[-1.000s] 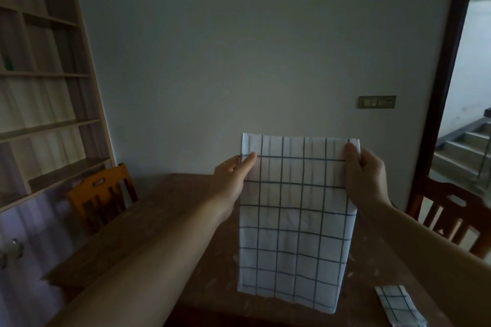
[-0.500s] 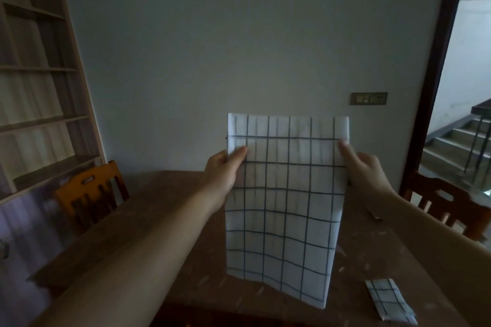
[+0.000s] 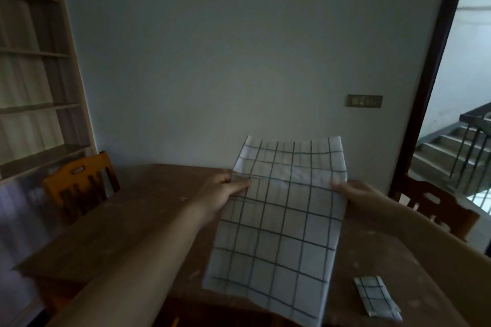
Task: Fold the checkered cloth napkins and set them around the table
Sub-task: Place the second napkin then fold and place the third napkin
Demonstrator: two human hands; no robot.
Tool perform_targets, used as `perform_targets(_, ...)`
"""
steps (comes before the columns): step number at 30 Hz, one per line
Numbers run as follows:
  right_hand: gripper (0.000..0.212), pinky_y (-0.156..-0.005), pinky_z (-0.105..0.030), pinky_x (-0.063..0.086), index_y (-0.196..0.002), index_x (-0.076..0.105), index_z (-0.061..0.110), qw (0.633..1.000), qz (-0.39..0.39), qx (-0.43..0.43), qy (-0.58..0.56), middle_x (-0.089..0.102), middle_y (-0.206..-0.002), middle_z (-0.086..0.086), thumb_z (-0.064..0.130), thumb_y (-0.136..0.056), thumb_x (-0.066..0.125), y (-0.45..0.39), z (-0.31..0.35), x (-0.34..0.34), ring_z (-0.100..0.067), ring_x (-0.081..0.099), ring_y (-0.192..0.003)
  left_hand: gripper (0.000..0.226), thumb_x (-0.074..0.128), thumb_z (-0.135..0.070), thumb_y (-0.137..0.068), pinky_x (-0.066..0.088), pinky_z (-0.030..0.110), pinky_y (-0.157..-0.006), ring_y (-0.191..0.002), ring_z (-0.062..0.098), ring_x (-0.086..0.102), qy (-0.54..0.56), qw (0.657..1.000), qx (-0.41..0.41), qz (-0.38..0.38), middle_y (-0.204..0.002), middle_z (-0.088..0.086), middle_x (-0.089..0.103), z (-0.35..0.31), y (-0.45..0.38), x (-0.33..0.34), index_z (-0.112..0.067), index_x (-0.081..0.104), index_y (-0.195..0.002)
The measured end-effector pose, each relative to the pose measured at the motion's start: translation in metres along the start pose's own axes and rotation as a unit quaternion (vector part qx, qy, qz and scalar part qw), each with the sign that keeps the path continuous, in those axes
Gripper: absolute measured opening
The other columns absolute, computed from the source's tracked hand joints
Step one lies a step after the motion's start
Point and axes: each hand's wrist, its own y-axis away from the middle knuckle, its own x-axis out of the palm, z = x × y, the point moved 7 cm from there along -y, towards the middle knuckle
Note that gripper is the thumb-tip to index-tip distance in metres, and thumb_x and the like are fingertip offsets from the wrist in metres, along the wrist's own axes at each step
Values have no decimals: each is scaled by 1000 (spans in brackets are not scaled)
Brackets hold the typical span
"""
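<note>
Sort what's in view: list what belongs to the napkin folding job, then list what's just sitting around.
Part of the job:
- checkered napkin, held up by its side edges
- left hand and right hand, gripping it
- folded napkin, lying on the table
- wooden table

Just there:
- orange chair
- dark chair
- bookshelf
- wall switch plate

Dim room, bookshelf [image 3: 34,82], wooden chairs [image 3: 79,183]

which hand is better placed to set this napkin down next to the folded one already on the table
Right, probably. The folded napkin lies on the table at the near right, below the right hand. The left hand grips the far edge of the held napkin.
</note>
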Motion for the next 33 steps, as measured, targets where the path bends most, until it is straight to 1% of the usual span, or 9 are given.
perform_targets(2,28,-70,-34,60,-97,70,-6,999,36,-2,2,73,-96,-23,16,-80,72,2,-15,14,-28,74,-81,11,72,-13,-83,52,36,-80,-78,24,68,19,999,-12,-37,-87,13,74,3,-2,-7,-4,74,-89)
perform_targets(4,21,-63,-29,59,-103,69,-5,999,2,-6,-37,74,-94,-18,6,-85,67,0,-23,16,-26,74,-80,9,71,-13,-84,52,38,-82,-81,29,67,27,998,-18,-60,-89,16,73,9,-3,-13,-6,74,-88)
perform_targets(10,34,-68,-35,59,-119,60,10,999,-5,-25,-31,69,-108,-14,5,-86,66,-6,-35,27,-26,72,-91,46,72,-24,-82,41,40,-107,-116,20,58,-23,998,-57,13,-125,4,63,19,2,-11,-7,59,-123)
perform_targets(14,37,-65,-32,60,-117,52,17,997,-61,-50,-25,68,-106,-9,4,-86,67,-6,-32,21,-20,70,-84,18,67,0,-84,50,25,-87,-104,25,65,-13,998,-64,22,-104,12,71,24,7,-13,-6,68,-101)
perform_targets(16,48,-55,-22,56,-121,49,26,993,-84,-74,-42,70,-95,-4,1,-85,68,-1,-26,18,-12,72,-75,15,69,-1,-83,49,24,-84,-102,24,66,-17,998,-63,-4,-102,12,71,24,5,-19,-6,68,-98)
perform_targets(20,30,-57,-21,56,-114,63,16,986,-118,-110,-34,73,-95,-5,3,-87,67,0,-15,11,-11,72,-74,20,71,-7,-83,47,25,-83,-103,22,63,-12,997,-73,-19,-104,9,71,22,6,-22,-8,68,-102)
perform_targets(25,18,-62,-31,58,-102,72,14,981,-152,-122,-19,74,-91,-12,6,-86,68,2,-8,1,-28,68,-78,75,78,-9,-76,37,43,-107,-125,26,47,-24,994,-69,-86,-130,7,53,22,5,-32,-22,45,-142)
perform_targets(29,17,-66,-28,54,-92,74,19,976,-181,-104,-54,73,-92,-11,4,-84,70,-5,-10,-10,-22,69,-77,77,78,-5,-76,42,31,-97,-109,19,55,-46,994,15,-96,-110,7,61,0,7,-30,-31,44,-141)
perform_targets(33,39,-81,-36,54,-109,67,16,981,-167,-75,-66,70,-97,-10,-1,-75,76,-12,-7,-14,-24,67,-84,55,75,-5,-80,44,3,-68,-93,16,63,-135,980,95,-109,-105,14,68,-21,9,-27,-22,59,-129)
